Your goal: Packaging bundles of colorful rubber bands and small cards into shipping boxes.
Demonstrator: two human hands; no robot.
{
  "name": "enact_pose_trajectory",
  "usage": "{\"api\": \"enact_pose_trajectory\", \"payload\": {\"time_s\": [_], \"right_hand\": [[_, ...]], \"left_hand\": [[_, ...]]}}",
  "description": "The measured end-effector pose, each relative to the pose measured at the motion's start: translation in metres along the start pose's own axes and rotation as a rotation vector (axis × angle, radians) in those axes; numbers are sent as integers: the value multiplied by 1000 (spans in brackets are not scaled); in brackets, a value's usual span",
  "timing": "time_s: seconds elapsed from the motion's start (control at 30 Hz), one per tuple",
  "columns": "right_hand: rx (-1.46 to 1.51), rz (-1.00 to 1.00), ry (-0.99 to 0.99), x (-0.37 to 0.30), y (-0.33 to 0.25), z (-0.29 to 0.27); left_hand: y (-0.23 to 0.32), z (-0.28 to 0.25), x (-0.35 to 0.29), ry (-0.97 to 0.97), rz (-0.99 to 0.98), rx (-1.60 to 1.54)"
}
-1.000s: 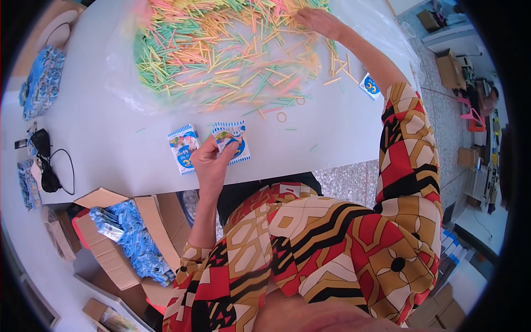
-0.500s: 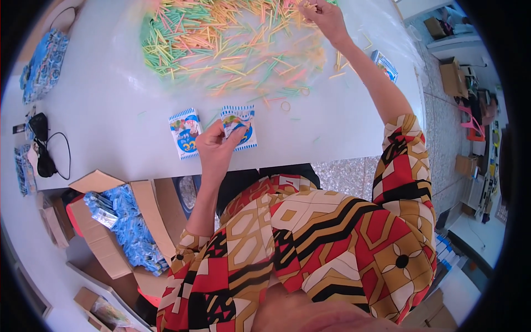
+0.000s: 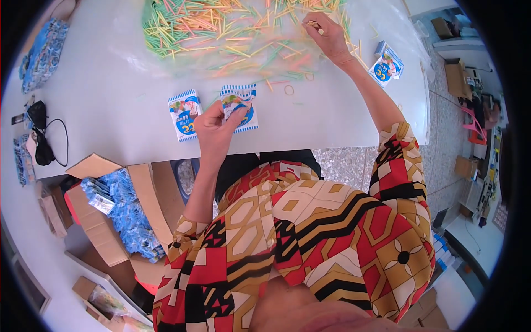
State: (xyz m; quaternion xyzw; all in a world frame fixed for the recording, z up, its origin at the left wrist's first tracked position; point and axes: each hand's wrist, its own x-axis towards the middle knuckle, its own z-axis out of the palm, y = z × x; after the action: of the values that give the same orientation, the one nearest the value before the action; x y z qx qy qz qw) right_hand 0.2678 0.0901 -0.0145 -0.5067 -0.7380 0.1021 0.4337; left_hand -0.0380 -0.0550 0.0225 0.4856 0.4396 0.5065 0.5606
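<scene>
My left hand (image 3: 214, 123) is closed on a blue-and-white printed packet (image 3: 247, 119), its thumb across the front. A similar packet (image 3: 182, 119) lies flat on the table just left of it. My right hand (image 3: 330, 41) is held over the near right side of a loose pile of thin pastel sticks (image 3: 182, 27), green, yellow, orange and pink. Its fingers are curled shut on a few sticks (image 3: 315, 25), whose pale yellow ends show at the fingertips.
Several packets (image 3: 386, 67) lie at the table's right side, beyond my right forearm. Rubber bands (image 3: 289, 90) rest near the pile. On the left are bundled blue packets (image 3: 45, 52) and a black cable (image 3: 38, 133). Below the table (image 3: 133, 119), a cardboard box (image 3: 102, 238) holds blue packets.
My right hand has drawn back toward me from the far part of the pile. My left hand keeps its hold on the packet. The whole view has shifted slightly.
</scene>
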Motion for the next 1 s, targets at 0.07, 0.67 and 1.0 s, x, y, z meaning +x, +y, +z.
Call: {"api": "enact_pose_trajectory", "payload": {"time_s": [0.07, 0.67, 1.0], "right_hand": [[-33, -47, -36, -2, -5, 0], [45, -7, 70, 4, -43, -22], [1065, 560, -423, -9, -167, -37]], "left_hand": [[-2, -1, 1, -8, 4, 29], [-2, 2, 4, -2, 41, -13], [-13, 0, 4, -21, 143, 142]]}}
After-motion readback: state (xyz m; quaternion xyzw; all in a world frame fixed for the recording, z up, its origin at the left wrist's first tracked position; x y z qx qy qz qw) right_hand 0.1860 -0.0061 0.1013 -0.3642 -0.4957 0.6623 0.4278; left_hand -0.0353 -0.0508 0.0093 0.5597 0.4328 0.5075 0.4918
